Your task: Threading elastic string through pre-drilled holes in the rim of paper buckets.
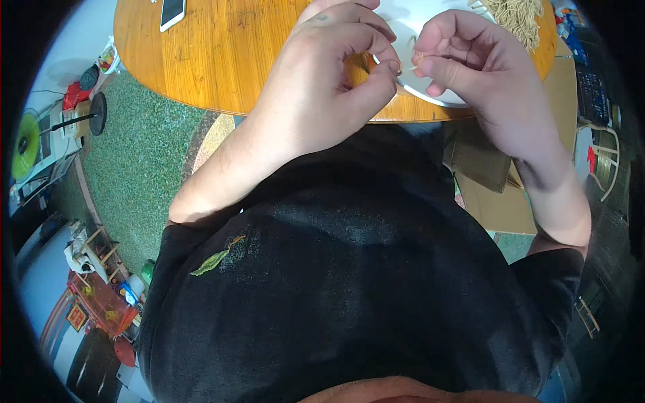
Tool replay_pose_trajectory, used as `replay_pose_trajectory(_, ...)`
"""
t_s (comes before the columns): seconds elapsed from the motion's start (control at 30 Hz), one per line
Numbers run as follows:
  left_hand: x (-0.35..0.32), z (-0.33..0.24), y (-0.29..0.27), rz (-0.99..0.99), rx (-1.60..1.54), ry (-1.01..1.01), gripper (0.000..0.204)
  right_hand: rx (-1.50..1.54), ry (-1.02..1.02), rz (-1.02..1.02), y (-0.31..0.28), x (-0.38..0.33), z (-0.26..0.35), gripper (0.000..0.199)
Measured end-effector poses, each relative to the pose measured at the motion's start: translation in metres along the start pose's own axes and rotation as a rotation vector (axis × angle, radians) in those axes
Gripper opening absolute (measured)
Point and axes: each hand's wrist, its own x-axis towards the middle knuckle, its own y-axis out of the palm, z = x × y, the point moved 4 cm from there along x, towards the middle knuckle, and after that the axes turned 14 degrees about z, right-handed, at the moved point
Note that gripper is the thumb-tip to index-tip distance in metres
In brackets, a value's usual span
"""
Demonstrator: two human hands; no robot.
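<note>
My left hand (pixel 336 74) is raised over the near edge of the round wooden table (pixel 201 60), thumb and index fingertip pinched together. A tiny dark bit shows at that pinch, too small to name. My right hand (pixel 470 64) is close beside it, its thumb and fingers closed on a small pale, thin piece that I cannot make out. Both hands are near a white plate (pixel 440 99), which they partly cover. A bundle of beige strands (pixel 517 20), like yarn or dry noodles, lies at the plate's far right.
A white phone (pixel 173 13) lies on the table's far left. Cardboard (pixel 487 211) stands below the table's right side. On the left are a green fan (pixel 27 144) and a wooden rack (pixel 101 252). A green leaf (pixel 211 262) is on my black shirt (pixel 349 282).
</note>
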Motion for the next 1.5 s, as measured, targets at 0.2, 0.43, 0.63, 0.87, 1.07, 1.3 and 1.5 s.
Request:
replay_pose_trajectory(0.2, 0.011, -0.008, -0.005, 0.146, 0.089, 0.044, 0.011, 0.042, -0.092, 0.024, 0.005, -0.004, 0.0, 0.006)
replay_pose_trajectory(0.43, 0.016, -0.007, -0.014, 0.193, 0.036, 0.069, 0.011, 0.244, 0.104, -0.127, 0.009, -0.004, 0.022, 0.009)
replay_pose_trajectory(0.63, 0.032, -0.028, -0.022, 0.247, 0.247, 0.171, 0.008, -0.114, 0.006, -0.107, 0.007, -0.006, 0.02, 0.011)
replay_pose_trajectory(0.87, 0.053, -0.031, -0.027, 0.867, 0.176, -0.512, 0.014, -0.336, -0.38, -0.142, 0.016, -0.019, 0.012, 0.007)
replay_pose_trajectory(1.07, 0.037, -0.019, -0.011, 0.74, 0.016, -0.651, 0.014, 0.01, -0.355, -0.239, 0.013, -0.029, -0.014, 0.007)
replay_pose_trajectory(1.3, 0.084, -0.012, -0.003, 0.975, -0.192, -1.173, 0.031, 0.362, -0.372, -0.381, 0.006, -0.042, -0.047, 0.005)
replay_pose_trajectory(1.5, 0.08, 0.004, 0.015, 0.941, -0.485, -0.831, 0.035, 0.399, -0.439, -0.344, 0.007, -0.046, -0.05, 0.006)
